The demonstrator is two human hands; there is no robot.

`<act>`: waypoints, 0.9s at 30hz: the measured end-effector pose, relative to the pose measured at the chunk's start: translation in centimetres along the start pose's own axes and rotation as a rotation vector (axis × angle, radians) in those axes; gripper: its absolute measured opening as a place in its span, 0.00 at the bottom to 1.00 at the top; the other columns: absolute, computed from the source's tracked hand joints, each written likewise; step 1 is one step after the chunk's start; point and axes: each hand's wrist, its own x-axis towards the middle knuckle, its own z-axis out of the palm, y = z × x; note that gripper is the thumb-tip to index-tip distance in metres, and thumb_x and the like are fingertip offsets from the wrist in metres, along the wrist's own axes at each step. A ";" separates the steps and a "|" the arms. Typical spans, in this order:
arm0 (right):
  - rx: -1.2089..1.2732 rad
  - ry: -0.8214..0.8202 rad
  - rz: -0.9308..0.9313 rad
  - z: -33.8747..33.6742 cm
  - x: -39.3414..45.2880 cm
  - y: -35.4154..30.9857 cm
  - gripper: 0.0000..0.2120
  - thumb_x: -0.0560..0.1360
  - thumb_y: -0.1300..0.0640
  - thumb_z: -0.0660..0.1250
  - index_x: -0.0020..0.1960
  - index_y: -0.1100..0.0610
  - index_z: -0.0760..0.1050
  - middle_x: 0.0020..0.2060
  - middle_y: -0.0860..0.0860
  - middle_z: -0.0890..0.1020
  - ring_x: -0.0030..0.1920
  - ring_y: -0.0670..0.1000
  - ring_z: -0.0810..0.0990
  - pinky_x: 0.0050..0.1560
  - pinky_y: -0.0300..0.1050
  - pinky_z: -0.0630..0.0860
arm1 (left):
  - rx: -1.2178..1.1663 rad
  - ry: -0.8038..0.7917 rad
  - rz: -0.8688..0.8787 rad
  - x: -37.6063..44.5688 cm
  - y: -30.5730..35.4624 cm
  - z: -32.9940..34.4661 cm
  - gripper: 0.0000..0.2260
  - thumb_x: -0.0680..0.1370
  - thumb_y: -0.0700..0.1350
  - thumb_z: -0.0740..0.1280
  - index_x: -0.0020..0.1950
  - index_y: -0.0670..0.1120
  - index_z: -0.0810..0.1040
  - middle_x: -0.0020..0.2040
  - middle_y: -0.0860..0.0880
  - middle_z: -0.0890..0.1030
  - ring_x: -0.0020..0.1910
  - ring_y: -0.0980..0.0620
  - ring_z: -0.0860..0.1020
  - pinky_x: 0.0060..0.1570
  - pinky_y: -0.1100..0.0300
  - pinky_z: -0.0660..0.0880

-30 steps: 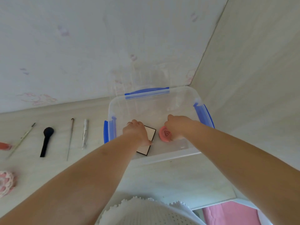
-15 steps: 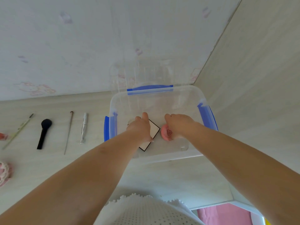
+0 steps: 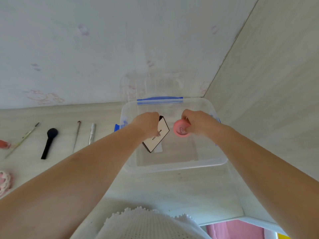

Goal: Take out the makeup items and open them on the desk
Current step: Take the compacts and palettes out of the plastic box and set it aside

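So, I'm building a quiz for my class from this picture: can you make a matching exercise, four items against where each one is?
Items:
1. square compact
2. round pink compact
3. black brush
4. clear storage box

Places:
a. lying on the desk, left of the box
b. held in the right hand
c. standing in the desk's far right corner
d. held in the left hand

Pairs: 1-d, 2-b, 3-a, 4-c
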 end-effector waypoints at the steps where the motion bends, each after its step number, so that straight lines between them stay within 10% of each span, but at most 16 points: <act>1: 0.011 0.040 -0.007 -0.7 -0.7 -0.1 0.16 0.73 0.56 0.67 0.59 0.55 0.70 0.52 0.54 0.79 0.49 0.55 0.76 0.45 0.45 0.70 | -0.008 0.026 0.002 -0.8 -0.2 -1.1 0.19 0.74 0.49 0.70 0.57 0.41 0.69 0.53 0.45 0.77 0.53 0.43 0.76 0.45 0.55 0.68; 5: 0.028 0.258 -0.087 -2.7 -3.6 -1.2 0.15 0.72 0.58 0.68 0.58 0.57 0.72 0.50 0.53 0.76 0.52 0.55 0.74 0.42 0.39 0.61 | -0.227 0.129 -0.011 -4.7 -2.4 -5.2 0.17 0.72 0.49 0.71 0.54 0.43 0.70 0.45 0.49 0.74 0.44 0.47 0.73 0.36 0.58 0.67; 9: 0.280 0.241 -0.074 -3.6 -5.7 -3.7 0.15 0.72 0.60 0.68 0.57 0.52 0.72 0.48 0.50 0.79 0.43 0.56 0.80 0.45 0.48 0.78 | -0.479 0.203 -0.027 -8.1 -6.3 -6.8 0.16 0.71 0.49 0.73 0.54 0.48 0.70 0.47 0.53 0.75 0.47 0.51 0.74 0.36 0.62 0.68; 17: 0.553 0.154 -0.206 -1.9 -5.7 -12.7 0.14 0.72 0.64 0.68 0.52 0.49 0.71 0.43 0.45 0.79 0.45 0.52 0.81 0.40 0.46 0.81 | -0.936 0.256 -0.140 -14.1 -14.9 -4.7 0.14 0.71 0.48 0.74 0.52 0.50 0.74 0.48 0.51 0.83 0.48 0.51 0.82 0.51 0.50 0.79; 22: 0.609 0.081 -0.238 0.3 -5.0 -19.2 0.13 0.72 0.62 0.68 0.53 0.50 0.71 0.46 0.49 0.81 0.46 0.50 0.82 0.39 0.44 0.81 | -1.022 0.286 -0.243 -17.1 -20.9 -2.6 0.14 0.72 0.47 0.73 0.53 0.49 0.74 0.43 0.53 0.82 0.37 0.55 0.79 0.31 0.64 0.74; 27: 0.492 0.095 -0.266 3.8 -5.2 -24.6 0.16 0.72 0.58 0.68 0.57 0.47 0.71 0.44 0.46 0.81 0.40 0.52 0.82 0.44 0.48 0.80 | -1.156 0.209 -0.354 -18.6 -25.9 1.4 0.11 0.72 0.44 0.73 0.51 0.48 0.76 0.51 0.46 0.84 0.50 0.48 0.82 0.55 0.47 0.78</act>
